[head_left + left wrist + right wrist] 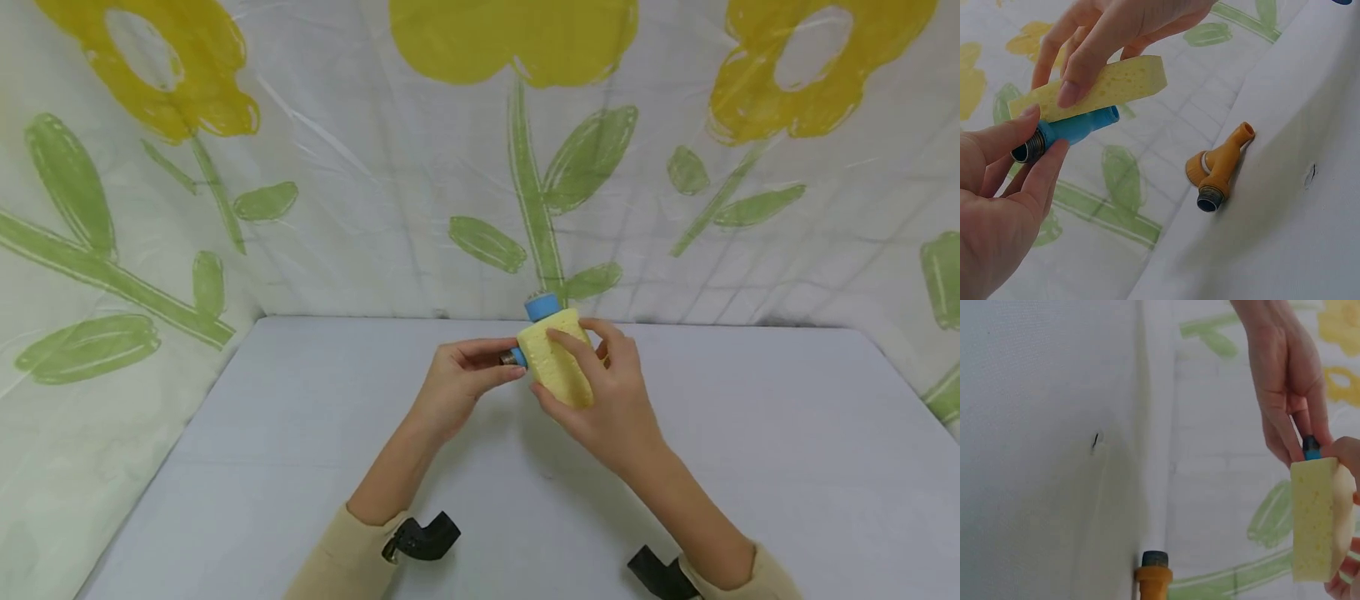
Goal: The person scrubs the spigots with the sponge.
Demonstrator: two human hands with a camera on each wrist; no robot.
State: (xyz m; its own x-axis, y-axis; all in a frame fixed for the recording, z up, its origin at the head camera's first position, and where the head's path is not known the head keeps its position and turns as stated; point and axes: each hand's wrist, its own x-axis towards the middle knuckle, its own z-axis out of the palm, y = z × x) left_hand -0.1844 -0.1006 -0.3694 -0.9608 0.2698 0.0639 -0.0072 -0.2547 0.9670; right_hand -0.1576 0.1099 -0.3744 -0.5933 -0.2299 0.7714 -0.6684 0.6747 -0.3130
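Head view: left hand [459, 379] pinches threaded end of blue fitting [542, 307]; right hand [600, 392] grips yellow sponge [557, 367] laid against it, both held above grey table [300, 467]. Judged step: wiping fitting; next move likely calls for sliding sponge along pipe while left hand steadies.

Left wrist view: 1 sponge, 1 blue fitting, 1 orange tap [1217, 167] lying at table edge.

Right wrist view: 1 sponge clasped; orange tap partly visible.

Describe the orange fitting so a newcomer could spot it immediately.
Look to the far edge of the white table, where it meets the flowered backdrop. The orange fitting lies there alone, with a dark threaded metal end; the similar blue fitting is held in the hands against a yellow sponge.
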